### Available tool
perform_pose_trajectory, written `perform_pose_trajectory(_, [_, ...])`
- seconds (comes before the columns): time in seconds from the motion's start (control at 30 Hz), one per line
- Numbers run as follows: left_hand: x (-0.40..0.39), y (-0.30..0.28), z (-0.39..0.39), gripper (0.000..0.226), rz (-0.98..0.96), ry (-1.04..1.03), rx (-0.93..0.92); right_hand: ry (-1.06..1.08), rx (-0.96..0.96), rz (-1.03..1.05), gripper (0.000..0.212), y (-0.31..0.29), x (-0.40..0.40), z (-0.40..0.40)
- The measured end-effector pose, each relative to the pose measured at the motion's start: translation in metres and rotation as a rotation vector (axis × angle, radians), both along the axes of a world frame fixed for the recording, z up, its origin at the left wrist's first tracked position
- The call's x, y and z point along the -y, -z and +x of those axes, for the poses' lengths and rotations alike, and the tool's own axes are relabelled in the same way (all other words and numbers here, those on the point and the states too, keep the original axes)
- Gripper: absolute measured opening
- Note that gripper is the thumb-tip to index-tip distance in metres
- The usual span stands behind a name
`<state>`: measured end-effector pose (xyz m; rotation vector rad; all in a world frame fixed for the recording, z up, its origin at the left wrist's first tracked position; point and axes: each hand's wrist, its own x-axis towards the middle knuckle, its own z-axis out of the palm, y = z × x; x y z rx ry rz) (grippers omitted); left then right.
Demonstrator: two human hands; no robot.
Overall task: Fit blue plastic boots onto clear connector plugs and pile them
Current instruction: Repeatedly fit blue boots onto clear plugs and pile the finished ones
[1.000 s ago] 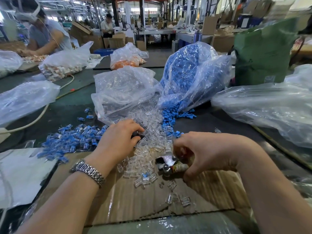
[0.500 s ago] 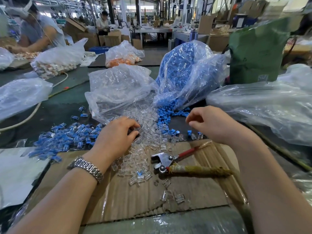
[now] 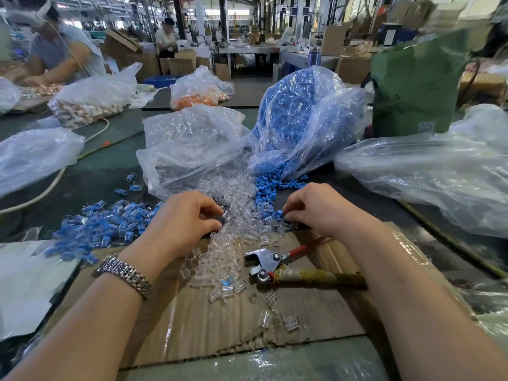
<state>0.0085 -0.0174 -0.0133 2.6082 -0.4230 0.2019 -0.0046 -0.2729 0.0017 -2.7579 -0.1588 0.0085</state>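
Both hands reach into the loose spill of small clear plastic connector plugs [image 3: 236,224] on the workbench.

The left hand [image 3: 182,218], with a metal-link wristwatch [image 3: 125,273] on its wrist, has its fingers curled and pinches one clear plug at the left edge of the spill. The right hand [image 3: 320,209] has its fingertips curled down at a small blue plastic boot [image 3: 279,213] at the right edge; whether it actually grips it I cannot tell. The plugs pour from a crumpled clear plastic bag [image 3: 192,144] onto a flattened brown cardboard sheet [image 3: 220,325]. Loose blue boots [image 3: 270,185] spill from a clear bag packed with blue boots [image 3: 299,119] just beside it. A pile of assembled blue-and-clear plugs [image 3: 104,226] lies left of the left hand. Red-handled metal pliers [image 3: 270,262] rest on the cardboard, below the right hand.
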Motion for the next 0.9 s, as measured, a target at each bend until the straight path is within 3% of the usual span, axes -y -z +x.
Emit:
perform_pose_trajectory(0.13, [-0.003, -0.007, -0.001, 0.003, -0.183, -0.021, 0.017, 0.027, -0.060, 0.012, 0.011, -0.005, -0.003, -0.001])
perform_pose_trajectory(0.27, [-0.004, -0.013, -0.003, 0.004, -0.569, -0.029, -0.211, 0.038, -0.133, 0.027, 0.011, -0.011, -0.011, 0.000])
perform_pose_trajectory(0.4, [-0.006, -0.013, -0.002, 0.034, -0.969, 0.007, -0.527, 0.085, -0.144, -0.022, 0.024, -0.011, -0.018, 0.003])
perform_pose_trajectory(0.47, [-0.010, -0.012, 0.001, 0.038, -1.097, 0.055, -0.650, 0.103, -0.131, -0.041, 0.018, -0.010, -0.016, 0.002])
perform_pose_trajectory(0.57, [-0.013, -0.010, 0.003, 0.033, -1.149, 0.111, -0.713, 0.113, -0.018, 0.014, 0.020, -0.014, -0.009, -0.003])
perform_pose_trajectory(0.73, [-0.007, -0.014, -0.006, 0.033, -1.073, 0.205, -0.655, -0.028, 0.171, 0.506, 0.011, -0.024, -0.016, -0.020])
perform_pose_trajectory(0.9, [0.002, -0.019, -0.017, 0.033, -0.943, 0.209, -0.586, -0.186, 0.216, 0.612, 0.013, -0.027, -0.025, -0.028])
